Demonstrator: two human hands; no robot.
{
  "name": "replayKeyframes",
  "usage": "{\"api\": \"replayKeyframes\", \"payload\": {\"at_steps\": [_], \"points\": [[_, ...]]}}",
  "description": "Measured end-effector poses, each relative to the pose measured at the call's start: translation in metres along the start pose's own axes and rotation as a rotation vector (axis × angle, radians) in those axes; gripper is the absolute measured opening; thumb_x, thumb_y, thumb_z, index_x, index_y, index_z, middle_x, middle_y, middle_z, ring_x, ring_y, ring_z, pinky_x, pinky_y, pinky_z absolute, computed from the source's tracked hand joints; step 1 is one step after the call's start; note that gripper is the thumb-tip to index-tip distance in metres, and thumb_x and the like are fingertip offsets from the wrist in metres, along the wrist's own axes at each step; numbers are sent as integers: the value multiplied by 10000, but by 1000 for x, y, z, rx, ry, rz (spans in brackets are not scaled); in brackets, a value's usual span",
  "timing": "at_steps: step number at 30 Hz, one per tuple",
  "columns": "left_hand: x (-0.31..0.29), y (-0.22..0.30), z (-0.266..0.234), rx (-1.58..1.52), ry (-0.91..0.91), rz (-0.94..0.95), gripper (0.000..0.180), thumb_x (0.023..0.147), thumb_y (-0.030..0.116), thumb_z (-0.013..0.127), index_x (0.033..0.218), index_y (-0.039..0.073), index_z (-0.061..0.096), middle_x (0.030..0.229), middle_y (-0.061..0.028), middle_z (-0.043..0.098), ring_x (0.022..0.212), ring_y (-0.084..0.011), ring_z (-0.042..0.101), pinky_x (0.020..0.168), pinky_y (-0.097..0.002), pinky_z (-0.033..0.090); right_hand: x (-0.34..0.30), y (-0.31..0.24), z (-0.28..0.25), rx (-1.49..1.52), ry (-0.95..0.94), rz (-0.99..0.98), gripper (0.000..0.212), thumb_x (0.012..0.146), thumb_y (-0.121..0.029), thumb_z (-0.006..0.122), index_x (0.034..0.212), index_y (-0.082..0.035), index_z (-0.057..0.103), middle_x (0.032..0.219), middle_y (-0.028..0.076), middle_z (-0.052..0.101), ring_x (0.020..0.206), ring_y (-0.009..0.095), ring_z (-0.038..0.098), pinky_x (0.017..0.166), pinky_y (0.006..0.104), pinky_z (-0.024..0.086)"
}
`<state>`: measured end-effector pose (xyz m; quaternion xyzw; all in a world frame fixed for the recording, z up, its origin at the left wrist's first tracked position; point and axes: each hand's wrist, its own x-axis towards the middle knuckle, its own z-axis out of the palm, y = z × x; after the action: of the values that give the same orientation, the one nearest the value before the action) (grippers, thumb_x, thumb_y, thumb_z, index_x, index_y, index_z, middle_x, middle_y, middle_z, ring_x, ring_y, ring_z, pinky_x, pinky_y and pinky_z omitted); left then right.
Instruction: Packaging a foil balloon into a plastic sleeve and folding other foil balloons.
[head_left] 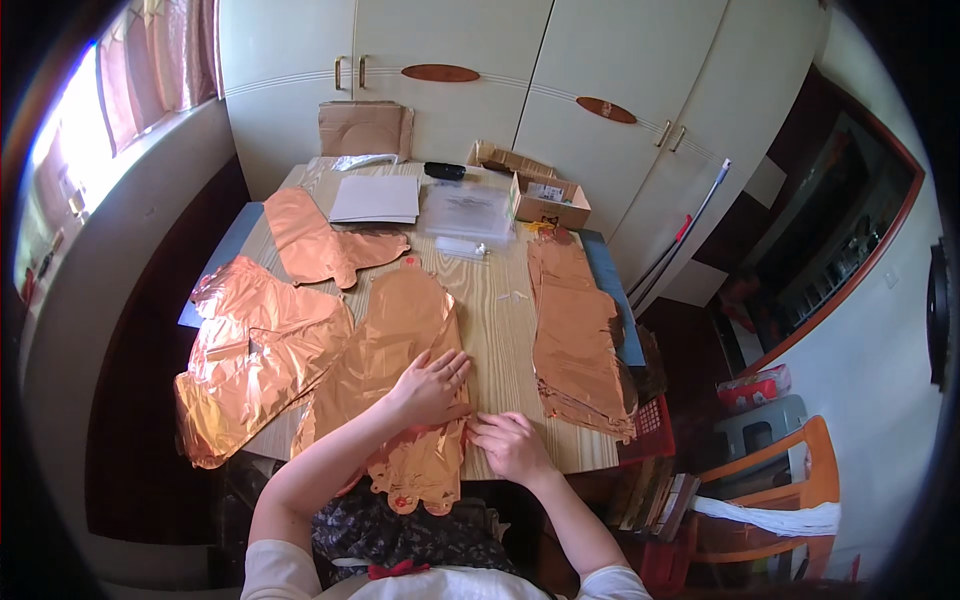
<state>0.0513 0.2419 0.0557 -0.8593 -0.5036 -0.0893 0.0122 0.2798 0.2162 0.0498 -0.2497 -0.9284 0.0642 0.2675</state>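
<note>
Left hand (432, 385) flat, fingers spread, pressing the copper foil balloon (395, 340) at lower centre of the counter (500, 310) — no grip closed. Right hand (510, 445) beside it, fingertips pinching the balloon's lower edge. Foil stack (575, 335) right — cardboard box (548, 200) upper centre.

Bright daylight from the window (75, 150) at left, fisheye-bent dark edges

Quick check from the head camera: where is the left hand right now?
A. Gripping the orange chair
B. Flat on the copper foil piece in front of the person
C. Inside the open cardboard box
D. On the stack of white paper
B: the left hand lies palm-down on the copper foil piece at the table's near edge, close beside the right hand.
</note>
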Motion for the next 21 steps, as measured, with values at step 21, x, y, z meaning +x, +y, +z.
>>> {"api": "replayKeyframes", "payload": {"at_steps": [21], "points": [[61, -51, -5, 189, -94, -161, 1195, 695, 867, 482, 1447, -51, 333, 1514, -186, 343, 1439, -297, 267, 1174, -502, 180, 2, 1, -1, 16, 7, 14, 170, 789, -73, 600, 879, -99, 742, 1037, 18, 724, 1079, 184, 643, 892, 366, 469]]}}
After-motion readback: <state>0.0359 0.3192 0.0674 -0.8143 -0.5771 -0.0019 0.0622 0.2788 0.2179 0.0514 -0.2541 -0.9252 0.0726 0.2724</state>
